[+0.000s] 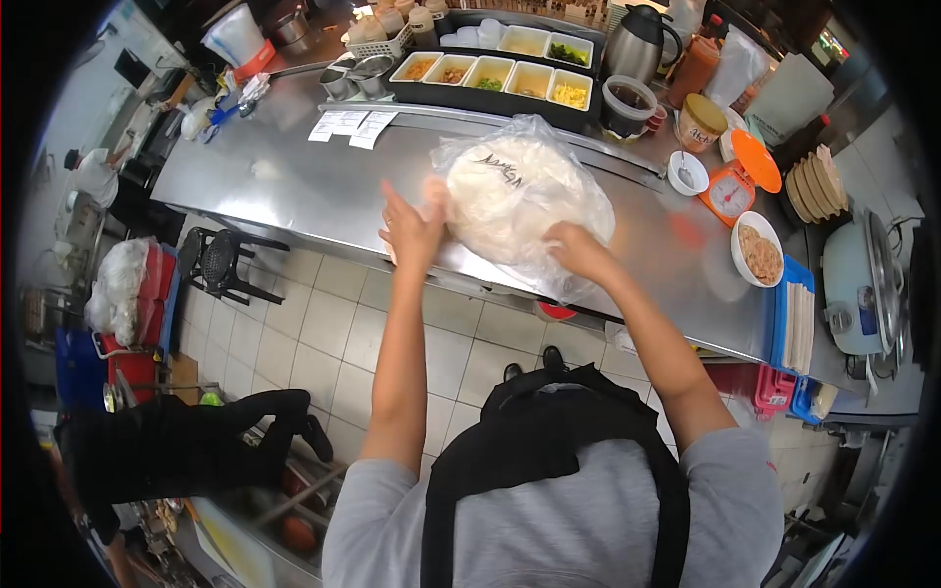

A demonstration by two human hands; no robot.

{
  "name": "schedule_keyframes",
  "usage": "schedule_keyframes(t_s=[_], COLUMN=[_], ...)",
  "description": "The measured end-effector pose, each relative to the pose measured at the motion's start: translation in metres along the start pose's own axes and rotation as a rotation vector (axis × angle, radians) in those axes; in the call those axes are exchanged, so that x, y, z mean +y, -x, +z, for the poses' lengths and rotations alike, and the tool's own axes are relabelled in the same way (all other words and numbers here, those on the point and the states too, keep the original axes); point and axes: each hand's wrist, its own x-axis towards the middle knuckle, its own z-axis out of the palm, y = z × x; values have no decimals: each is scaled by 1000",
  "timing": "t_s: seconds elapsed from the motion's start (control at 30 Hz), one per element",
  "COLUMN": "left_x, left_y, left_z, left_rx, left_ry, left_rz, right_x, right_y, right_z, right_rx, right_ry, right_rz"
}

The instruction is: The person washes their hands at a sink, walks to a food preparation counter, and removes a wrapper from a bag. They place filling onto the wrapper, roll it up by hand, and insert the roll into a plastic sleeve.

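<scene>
Across the near edge of the steel bench (265,174), a large clear plastic bag (515,196) of something pale, with dark handwriting on its top, lay between the person's two hands. The left hand (412,235) was spread at the bag's left side, its fingertips blurred, so contact could not be told. The right hand (580,253) rested against the bag's near right part with bent fingers; whether it pinched a fold of the film could not be told.

Behind the bag, a black tray (487,95) of white food containers blocked the far side, with paper slips (353,126) near its left end. A steel jug (637,47) and a tub of dark liquid (628,105) stood at the tray's right end. Farther right, a small white bowl (676,182) holding a spoon, an orange scale (730,194), a bowl of pinkish food (758,249) and a blue tray (781,328) crowded that end of the bench. Down on the tiled floor (363,328), a black stool (218,263) stood to the left, and another person (186,446) in dark clothes was behind it.
</scene>
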Motion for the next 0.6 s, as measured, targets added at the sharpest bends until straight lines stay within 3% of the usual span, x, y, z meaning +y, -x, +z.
schedule_keyframes(t_s=[0.03, 0.1, 0.13, 0.2, 0.23, 0.3, 0.37, 0.47, 0.6], left_x=[24, 51, 75, 94, 90, 77, 63, 64, 76], left_y=[-1, 27, 39, 67, 75, 79, 75, 77, 81], left_z=[-21, -6, -16, 1, 11, 26, 19, 8, 37], left_rx=[-98, -271, -586, -668, -668, -709, -675, -597, -417], left_ry=[123, 733, 959, 849, 855, 87, 112, 148, 12], left_rz=[21, 266, 274, 738, 733, 673, 629, 552, 644], right_x=[9, 6, 6, 18, 16, 18, 24, 23, 24], right_y=[2, -3, -6, -2, 6, 14, 19, 8, -7], right_z=[-3, -20, -27, -23, -21, -20, -12, -5, -9], right_rx=[239, 156, 69, -66, -148, -226, -26, -38, -89], right_ry=[92, 87, 78, 111, 186, 264, 312, 282, 275], right_rz=[-79, 7, 86, 175, 169, 151, 18, 40, -44])
